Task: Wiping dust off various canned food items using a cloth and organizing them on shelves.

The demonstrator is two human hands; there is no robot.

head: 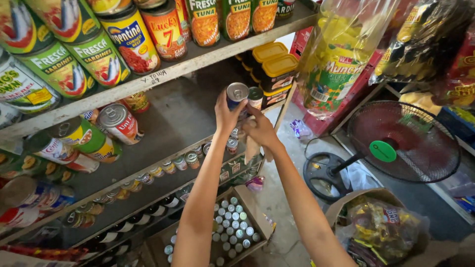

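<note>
My left hand (225, 116) grips a small tin can (237, 94) with a silver top and a blue and red label, held up in front of the grey middle shelf (168, 123). My right hand (260, 129) is beside it, fingers touching a second small can (256, 97) with a green and red label. Both arms reach up from the bottom of the view. Below my hands, an open cardboard box (255, 210) on the floor holds several small cans seen from above.
Wooden shelves (163, 71) at left carry rows of tin cans. Yellow-lidded jars (277, 69) stand at the shelf end. Snack bags (341, 59) hang top right. A red floor fan (401, 141) and a box of snack packets (381, 227) stand at right.
</note>
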